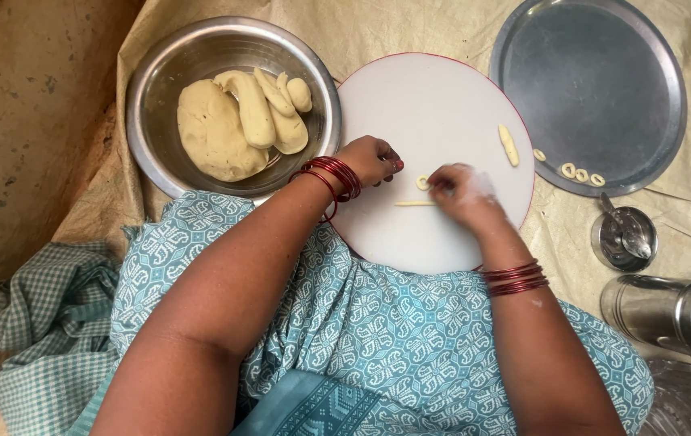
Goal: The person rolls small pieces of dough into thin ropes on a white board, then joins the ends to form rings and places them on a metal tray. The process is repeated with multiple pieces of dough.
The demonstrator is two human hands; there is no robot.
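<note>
A round white board [434, 97] lies in front of me. My left hand [374, 159] rests on its left part with fingers curled, holding nothing I can see. My right hand [462, 194] is blurred, its fingertips pinched on a small dough ring [423, 182] on the board. A thin dough strand [415, 203] lies just below the ring. A short dough log [508, 145] sits near the board's right edge. Both wrists wear red bangles.
A steel bowl [160, 81] at the left holds a dough lump [212, 133] and dough rolls [269, 109]. A steel plate [596, 81] at the right carries several dough rings [581, 173]. A small steel cup [624, 238], a steel canister [672, 315] and a checked cloth [39, 323] lie nearby.
</note>
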